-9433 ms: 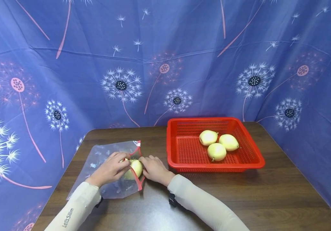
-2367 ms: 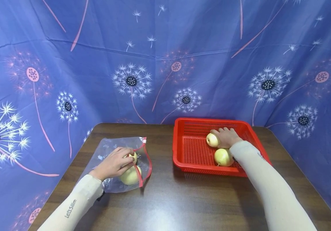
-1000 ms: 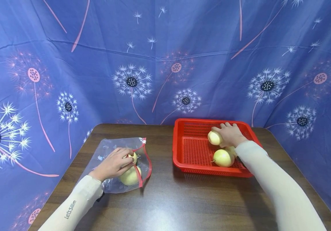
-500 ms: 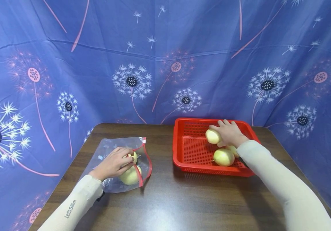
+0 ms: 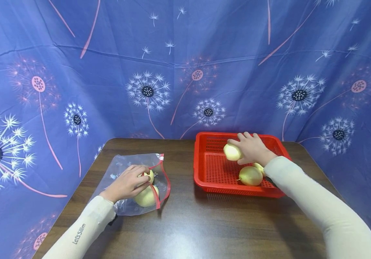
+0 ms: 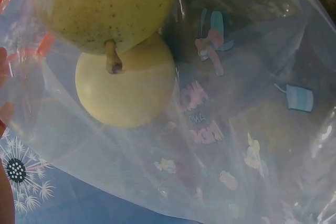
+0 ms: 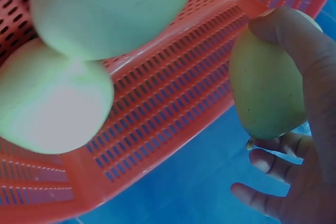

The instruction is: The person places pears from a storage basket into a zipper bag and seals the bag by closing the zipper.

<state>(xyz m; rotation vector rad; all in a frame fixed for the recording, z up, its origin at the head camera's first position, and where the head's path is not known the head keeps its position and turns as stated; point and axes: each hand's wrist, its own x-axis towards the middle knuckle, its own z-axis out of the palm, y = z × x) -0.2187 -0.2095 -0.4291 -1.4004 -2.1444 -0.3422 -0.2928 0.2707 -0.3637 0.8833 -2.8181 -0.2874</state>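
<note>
My right hand grips a pale yellow pear over the red basket; the right wrist view shows thumb and fingers round that pear. Two more pears lie below in the basket, the nearer pear partly covering the other. On the left, my left hand holds the red-edged mouth of a clear zip bag. Inside the bag are two pears; the nearer bagged pear shows well, while fingers partly cover the farther one. The left wrist view looks through the printed plastic at both bagged pears.
Bag and basket stand apart on a dark wooden table. A blue curtain with dandelion prints hangs right behind the table and along its sides.
Earlier both hands worked at the bag around one pear; then the right hand moved to the basket. Within the last second it has lifted a pear and shifted left. The left hand stays put.
</note>
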